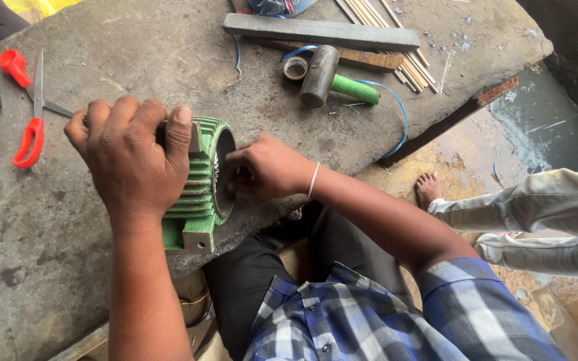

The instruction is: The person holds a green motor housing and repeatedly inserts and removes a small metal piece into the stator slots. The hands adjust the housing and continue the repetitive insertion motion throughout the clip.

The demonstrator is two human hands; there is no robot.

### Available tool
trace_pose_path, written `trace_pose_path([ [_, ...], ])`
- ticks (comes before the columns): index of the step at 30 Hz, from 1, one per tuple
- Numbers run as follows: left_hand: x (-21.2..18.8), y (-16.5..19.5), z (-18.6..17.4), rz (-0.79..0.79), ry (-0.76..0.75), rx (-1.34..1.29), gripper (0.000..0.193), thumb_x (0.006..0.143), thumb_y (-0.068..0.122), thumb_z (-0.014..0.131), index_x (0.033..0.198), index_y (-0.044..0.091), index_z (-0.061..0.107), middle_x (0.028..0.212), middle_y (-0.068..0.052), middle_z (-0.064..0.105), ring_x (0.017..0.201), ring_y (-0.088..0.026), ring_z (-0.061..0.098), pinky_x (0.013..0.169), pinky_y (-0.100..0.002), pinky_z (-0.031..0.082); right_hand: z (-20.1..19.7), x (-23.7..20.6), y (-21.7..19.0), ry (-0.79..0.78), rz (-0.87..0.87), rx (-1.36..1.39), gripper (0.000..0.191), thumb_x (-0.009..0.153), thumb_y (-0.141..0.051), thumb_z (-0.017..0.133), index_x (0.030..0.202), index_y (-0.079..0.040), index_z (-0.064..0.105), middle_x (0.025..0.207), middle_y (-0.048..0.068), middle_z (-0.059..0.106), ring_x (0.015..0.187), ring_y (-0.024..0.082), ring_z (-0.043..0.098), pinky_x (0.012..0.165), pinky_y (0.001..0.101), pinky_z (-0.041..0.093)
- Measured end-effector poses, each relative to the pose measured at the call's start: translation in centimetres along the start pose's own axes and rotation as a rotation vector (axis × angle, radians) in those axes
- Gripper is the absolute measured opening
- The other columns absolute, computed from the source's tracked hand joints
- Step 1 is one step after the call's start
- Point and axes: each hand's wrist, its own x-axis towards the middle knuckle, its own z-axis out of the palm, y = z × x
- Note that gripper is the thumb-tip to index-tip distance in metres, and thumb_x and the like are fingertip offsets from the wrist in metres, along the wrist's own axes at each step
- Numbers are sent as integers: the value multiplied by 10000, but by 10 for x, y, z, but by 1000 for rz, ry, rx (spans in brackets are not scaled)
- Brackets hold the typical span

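Checked shirt sleeve (pixel 476 301) closest to lens. Left hand (pixel 128 157) clamped over top of green motor housing (pixel 199 184), lying on its side at edge of stone slab (pixel 102 60). Right hand (pixel 265 167) curled at housing's open end, fingertips inside; grip contents not discernible. Risk: housing near slab edge, could roll off if hold slackens. Mallet (pixel 332 80), scissors (pixel 28 107) well apart.
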Motion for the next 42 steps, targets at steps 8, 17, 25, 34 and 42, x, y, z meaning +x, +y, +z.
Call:
trace_pose_path([
  [8, 0, -1, -1, -4, -25, 1, 617, 1235, 540, 419, 885, 105, 683, 892, -41, 605, 996, -259, 545, 1074, -437, 323, 2, -1, -2, -53, 22, 74, 206, 876, -323, 766, 965, -143, 718, 875, 66, 732, 835, 278, 700, 803, 412, 492],
  [17, -1, -2, 1, -21, -30, 5, 619, 1215, 545, 408, 870, 110, 682, 877, -36, 604, 981, -249, 543, 1075, -441, 323, -7, 2, 0, -36, -31, 54, 153, 839, -285, 731, 950, -181, 716, 901, 18, 724, 875, 223, 705, 843, 386, 495],
  [25, -2, -3, 4, -10, -14, 5, 603, 1208, 527, 388, 885, 107, 678, 883, -34, 607, 981, -247, 545, 1085, -436, 322, -8, -3, 1, 76, -18, -214, 160, 842, -305, 774, 895, -171, 705, 854, 23, 688, 911, 240, 671, 853, 418, 371],
  [34, -2, -2, 4, -12, 0, -5, 637, 1240, 554, 408, 865, 112, 675, 882, -33, 607, 973, -248, 547, 1089, -435, 328, -8, -5, 10, 50, -211, -2, 174, 854, -328, 765, 903, -180, 689, 893, 2, 688, 938, 205, 674, 873, 406, 356],
  [42, -1, -1, 5, -14, 11, -6, 619, 1222, 537, 408, 868, 111, 684, 879, -35, 613, 988, -250, 554, 1088, -444, 327, 6, 2, 0, 192, -75, -265, 282, 804, -301, 780, 1034, -146, 727, 885, 36, 700, 891, 224, 673, 865, 409, 368],
])
